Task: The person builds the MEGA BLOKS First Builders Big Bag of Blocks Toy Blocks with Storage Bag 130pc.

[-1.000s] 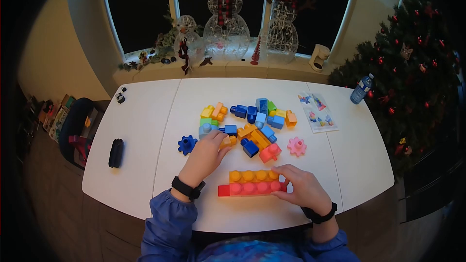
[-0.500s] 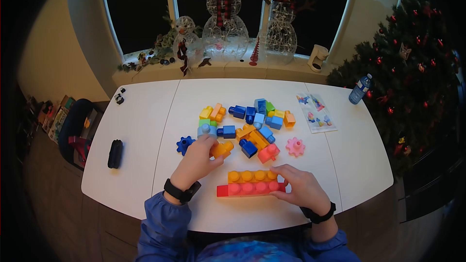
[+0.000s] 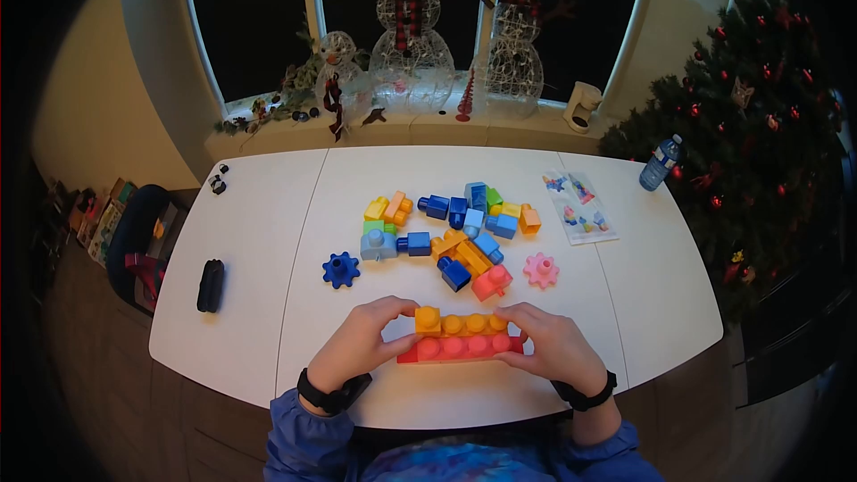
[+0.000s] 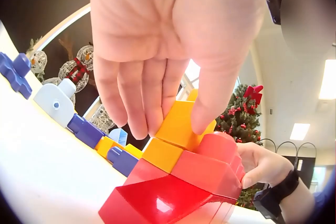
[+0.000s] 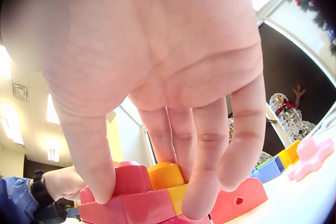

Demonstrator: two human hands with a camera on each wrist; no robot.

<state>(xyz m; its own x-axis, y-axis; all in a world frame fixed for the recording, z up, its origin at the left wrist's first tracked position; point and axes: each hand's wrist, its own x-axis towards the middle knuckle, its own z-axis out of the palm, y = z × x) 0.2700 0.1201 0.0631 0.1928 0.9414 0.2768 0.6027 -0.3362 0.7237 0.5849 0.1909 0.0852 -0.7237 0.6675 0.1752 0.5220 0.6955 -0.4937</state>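
Note:
My left hand (image 3: 357, 346) pinches a small yellow-orange toy building block (image 3: 428, 319) between thumb and fingertips. That block sits over the left end of a yellow-orange row (image 3: 475, 325) of studded blocks. In the left wrist view the pinched block (image 4: 176, 124) stands slightly tilted on the row. Alongside, on the near side, runs a pink studded row (image 3: 455, 350). Both rows rest on a longer red base (image 3: 407, 357) with sloped ends. My right hand (image 3: 562, 353) grips the right end of this build, its thumb on the pink side and fingers on the far side.
Several loose blue, green, yellow and orange blocks (image 3: 413, 245) lie beyond the build. A dark blue gear piece (image 3: 341, 270), a pink gear piece (image 3: 541, 270) and a pink block (image 3: 492, 283) are nearby. Further off are a picture sheet (image 3: 580, 207), a bottle (image 3: 661, 163) and a black case (image 3: 210, 286).
My left hand has picked the small yellow-orange block from beside the loose pile and brought it nearer, onto the build's left end. My right hand has kept its hold there.

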